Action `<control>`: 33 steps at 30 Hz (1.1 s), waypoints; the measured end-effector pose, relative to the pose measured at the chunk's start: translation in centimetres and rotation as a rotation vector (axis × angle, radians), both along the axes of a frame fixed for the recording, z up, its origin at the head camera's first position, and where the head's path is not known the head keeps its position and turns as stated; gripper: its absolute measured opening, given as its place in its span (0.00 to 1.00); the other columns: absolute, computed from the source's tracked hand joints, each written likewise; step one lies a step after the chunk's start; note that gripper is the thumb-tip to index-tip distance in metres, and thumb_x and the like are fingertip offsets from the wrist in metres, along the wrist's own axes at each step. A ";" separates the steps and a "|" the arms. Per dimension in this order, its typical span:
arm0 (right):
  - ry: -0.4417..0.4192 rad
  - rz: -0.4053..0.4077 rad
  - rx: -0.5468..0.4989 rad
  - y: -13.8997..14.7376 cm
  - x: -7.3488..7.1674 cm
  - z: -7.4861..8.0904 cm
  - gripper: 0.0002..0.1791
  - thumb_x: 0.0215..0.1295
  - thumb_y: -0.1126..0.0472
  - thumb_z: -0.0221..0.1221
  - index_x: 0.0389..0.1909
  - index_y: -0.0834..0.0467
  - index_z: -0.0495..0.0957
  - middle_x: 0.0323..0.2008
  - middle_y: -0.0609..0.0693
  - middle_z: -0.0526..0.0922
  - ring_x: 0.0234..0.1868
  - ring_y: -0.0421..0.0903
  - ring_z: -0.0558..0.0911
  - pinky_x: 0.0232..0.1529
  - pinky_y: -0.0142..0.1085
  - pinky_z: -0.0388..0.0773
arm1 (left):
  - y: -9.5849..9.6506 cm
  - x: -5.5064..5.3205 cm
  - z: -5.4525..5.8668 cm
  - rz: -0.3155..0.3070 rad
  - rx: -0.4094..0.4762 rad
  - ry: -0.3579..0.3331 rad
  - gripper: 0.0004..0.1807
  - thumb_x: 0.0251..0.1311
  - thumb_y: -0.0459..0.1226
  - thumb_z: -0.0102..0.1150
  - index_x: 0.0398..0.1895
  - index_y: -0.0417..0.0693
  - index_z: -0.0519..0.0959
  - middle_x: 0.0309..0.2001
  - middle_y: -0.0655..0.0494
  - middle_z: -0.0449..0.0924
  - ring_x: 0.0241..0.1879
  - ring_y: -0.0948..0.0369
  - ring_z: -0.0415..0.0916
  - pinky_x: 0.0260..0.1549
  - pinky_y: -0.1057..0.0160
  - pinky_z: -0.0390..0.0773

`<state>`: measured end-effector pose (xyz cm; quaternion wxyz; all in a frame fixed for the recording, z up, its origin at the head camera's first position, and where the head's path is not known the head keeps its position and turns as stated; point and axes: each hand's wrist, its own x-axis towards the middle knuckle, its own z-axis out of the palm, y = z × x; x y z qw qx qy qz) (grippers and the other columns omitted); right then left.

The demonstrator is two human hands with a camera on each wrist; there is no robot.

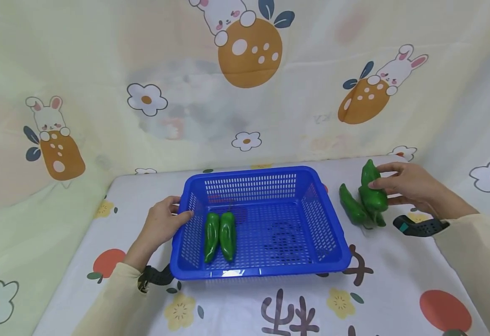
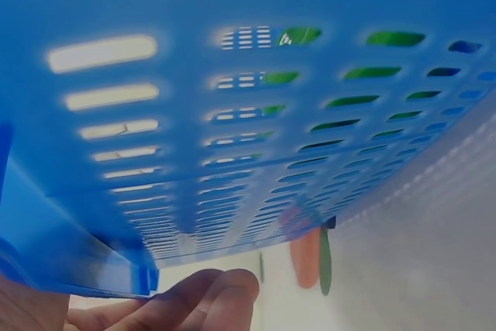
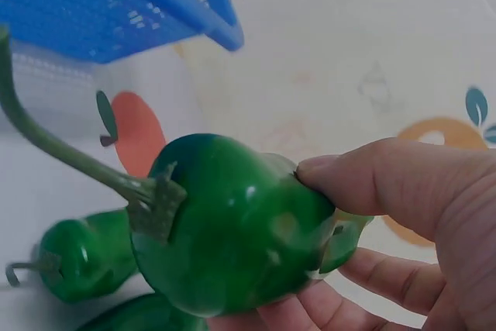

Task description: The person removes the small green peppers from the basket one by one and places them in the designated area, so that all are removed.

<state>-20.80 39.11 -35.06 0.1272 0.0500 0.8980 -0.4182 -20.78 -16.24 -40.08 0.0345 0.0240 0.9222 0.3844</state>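
Note:
A blue plastic basket (image 1: 261,270) with slotted walls stands at the middle of the table. My left hand (image 1: 160,224) grips its left rim, the thumb over the edge and the fingers outside. Inside, against the left part, two green peppers (image 1: 228,235) lie side by side. To the right of the basket, my right hand (image 1: 413,186) holds a green pepper (image 3: 232,222) between thumb and fingers, its curved stem pointing away from the palm. Below it more green peppers (image 1: 351,205) lie on the cloth, partly hidden by the held one.
A white printed cloth (image 1: 303,298) covers the table. Behind it hangs a patterned curtain (image 1: 194,130) with rabbits and flowers. Each wrist wears a black strap (image 1: 421,227).

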 end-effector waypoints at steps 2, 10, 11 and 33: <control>0.002 -0.005 -0.002 0.5 -0.1 -0.1 0.44 0.77 0.53 0.59 0.77 0.77 0.49 0.67 0.81 0.64 0.49 0.54 0.84 0.48 0.49 0.89 | 0.0 0.0 0.0 0.003 0.005 0.000 0.32 0.69 0.39 0.62 0.70 0.29 0.68 0.57 0.28 0.81 0.45 0.40 0.88 0.38 0.46 0.90; -0.027 -0.031 -0.017 1.9 -0.7 -0.8 0.45 0.78 0.53 0.57 0.77 0.77 0.46 0.69 0.80 0.60 0.47 0.49 0.83 0.50 0.49 0.89 | -0.1 0.0 -0.1 0.009 0.014 -0.001 0.31 0.70 0.38 0.63 0.70 0.29 0.68 0.55 0.29 0.82 0.43 0.41 0.88 0.38 0.47 0.90; -0.028 -0.034 -0.015 2.0 -0.8 -1.0 0.45 0.78 0.53 0.57 0.77 0.77 0.46 0.69 0.80 0.60 0.47 0.48 0.83 0.50 0.49 0.89 | -0.2 0.0 -0.1 0.009 0.015 -0.003 0.31 0.70 0.38 0.63 0.70 0.29 0.68 0.55 0.29 0.82 0.43 0.42 0.88 0.37 0.47 0.90; -0.092 -0.126 -0.003 5.5 -1.7 -4.5 0.44 0.76 0.54 0.58 0.77 0.77 0.48 0.62 0.77 0.67 0.44 0.50 0.81 0.46 0.42 0.89 | -0.4 0.0 -0.1 -0.002 0.040 -0.014 0.30 0.69 0.38 0.63 0.69 0.29 0.69 0.54 0.30 0.83 0.41 0.45 0.89 0.37 0.50 0.91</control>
